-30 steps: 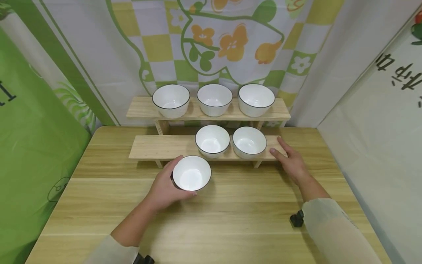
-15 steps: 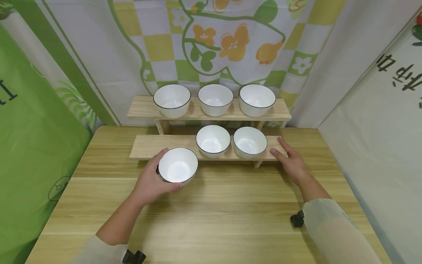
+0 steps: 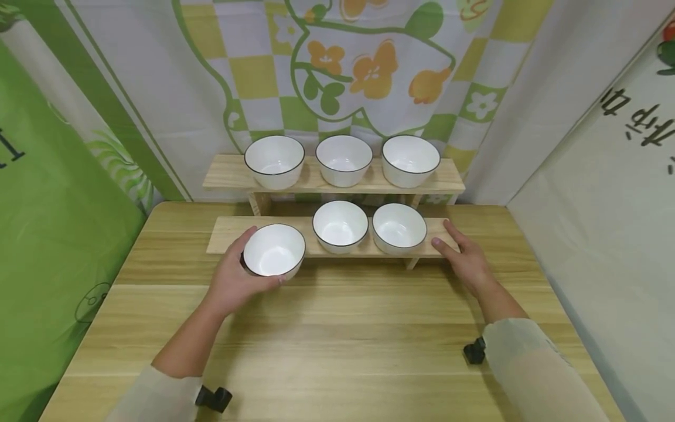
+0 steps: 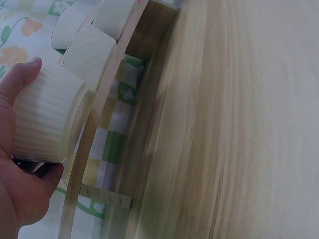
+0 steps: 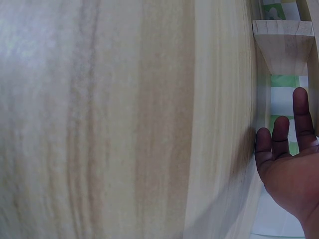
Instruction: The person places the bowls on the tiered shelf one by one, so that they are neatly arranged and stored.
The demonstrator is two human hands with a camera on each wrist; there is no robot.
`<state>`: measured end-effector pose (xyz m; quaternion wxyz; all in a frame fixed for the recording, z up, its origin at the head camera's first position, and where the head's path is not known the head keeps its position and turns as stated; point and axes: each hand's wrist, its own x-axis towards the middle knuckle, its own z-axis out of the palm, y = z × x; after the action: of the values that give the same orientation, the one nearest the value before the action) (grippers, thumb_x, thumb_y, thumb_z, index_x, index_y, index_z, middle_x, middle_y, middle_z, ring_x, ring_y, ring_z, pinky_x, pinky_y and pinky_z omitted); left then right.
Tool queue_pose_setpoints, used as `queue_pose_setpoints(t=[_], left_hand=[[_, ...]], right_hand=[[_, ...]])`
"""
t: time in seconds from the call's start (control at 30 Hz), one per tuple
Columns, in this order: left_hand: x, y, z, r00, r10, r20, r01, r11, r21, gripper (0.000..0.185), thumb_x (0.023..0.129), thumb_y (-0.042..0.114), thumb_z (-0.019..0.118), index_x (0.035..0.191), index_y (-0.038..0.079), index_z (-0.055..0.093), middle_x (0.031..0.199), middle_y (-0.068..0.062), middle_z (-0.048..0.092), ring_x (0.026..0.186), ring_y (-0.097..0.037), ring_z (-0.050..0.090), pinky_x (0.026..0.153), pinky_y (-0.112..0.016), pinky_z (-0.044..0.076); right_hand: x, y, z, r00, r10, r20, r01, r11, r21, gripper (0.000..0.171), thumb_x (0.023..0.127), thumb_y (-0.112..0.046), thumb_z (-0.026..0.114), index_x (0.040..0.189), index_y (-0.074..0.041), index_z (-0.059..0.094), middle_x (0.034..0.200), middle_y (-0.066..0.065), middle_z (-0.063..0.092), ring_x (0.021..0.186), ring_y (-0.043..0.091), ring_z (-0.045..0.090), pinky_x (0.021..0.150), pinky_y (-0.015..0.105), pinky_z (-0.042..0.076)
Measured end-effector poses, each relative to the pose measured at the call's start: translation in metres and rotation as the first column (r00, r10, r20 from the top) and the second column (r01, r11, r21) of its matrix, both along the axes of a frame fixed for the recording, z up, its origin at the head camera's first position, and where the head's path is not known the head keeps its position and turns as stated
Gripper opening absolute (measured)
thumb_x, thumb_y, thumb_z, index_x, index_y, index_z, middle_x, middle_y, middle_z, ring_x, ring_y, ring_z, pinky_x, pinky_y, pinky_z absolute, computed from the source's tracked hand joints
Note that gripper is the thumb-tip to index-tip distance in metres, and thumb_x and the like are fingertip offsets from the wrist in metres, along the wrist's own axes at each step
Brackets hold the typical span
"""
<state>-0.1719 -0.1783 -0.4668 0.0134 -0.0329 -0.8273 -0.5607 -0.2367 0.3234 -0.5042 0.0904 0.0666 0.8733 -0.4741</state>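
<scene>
My left hand (image 3: 232, 280) grips a white bowl with a dark rim (image 3: 273, 251), thumb at its far side and fingers under it, at the front edge of the lower wooden shelf (image 3: 232, 231). The left wrist view shows that bowl's ribbed outside (image 4: 47, 117) in my left hand (image 4: 22, 184), just off the shelf board (image 4: 97, 124). Two more white bowls (image 3: 340, 224) (image 3: 399, 227) stand on the lower shelf to the right. My right hand (image 3: 464, 255) lies flat with straight fingers on that shelf's right end; in the right wrist view its fingers (image 5: 284, 144) are extended.
An upper shelf (image 3: 221, 173) against the patterned curtain carries three white bowls (image 3: 274, 159) (image 3: 344, 158) (image 3: 411, 158). Both shelves stand at the back of a wooden table (image 3: 343, 340). A green panel is on the left, a white panel on the right.
My left hand has carried the bowl up and to the left, from over the table toward the lower shelf's left part. My right hand has stayed in place.
</scene>
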Motion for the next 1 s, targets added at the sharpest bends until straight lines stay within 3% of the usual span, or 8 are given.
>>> queue_pose_setpoints(t=[0.7, 1.0], left_hand=[[-0.033, -0.005, -0.006, 0.993, 0.112, -0.021, -0.113, 0.992, -0.049, 0.123, 0.064, 0.038, 0.101, 0.163, 0.013, 0.032, 0.162, -0.014, 0.038, 0.144, -0.034, 0.040, 0.113, -0.054, 0.038], [-0.042, -0.001, -0.009, 0.990, 0.135, -0.037, -0.135, 0.991, 0.007, 0.125, 0.062, 0.033, 0.102, 0.163, 0.011, 0.032, 0.161, -0.015, 0.038, 0.143, -0.033, 0.041, 0.115, -0.052, 0.036]], right_hand=[[0.000, 0.001, -0.002, 1.000, -0.010, -0.013, 0.009, 0.998, -0.068, 0.087, 0.096, -0.063, 0.064, 0.165, -0.037, 0.018, 0.172, 0.006, 0.004, 0.158, 0.038, 0.000, 0.125, 0.058, 0.008], [0.000, 0.000, -0.001, 1.000, -0.005, -0.012, 0.005, 0.999, -0.054, 0.084, 0.097, -0.062, 0.063, 0.165, -0.038, 0.018, 0.172, 0.006, 0.004, 0.158, 0.038, 0.000, 0.124, 0.059, 0.008]])
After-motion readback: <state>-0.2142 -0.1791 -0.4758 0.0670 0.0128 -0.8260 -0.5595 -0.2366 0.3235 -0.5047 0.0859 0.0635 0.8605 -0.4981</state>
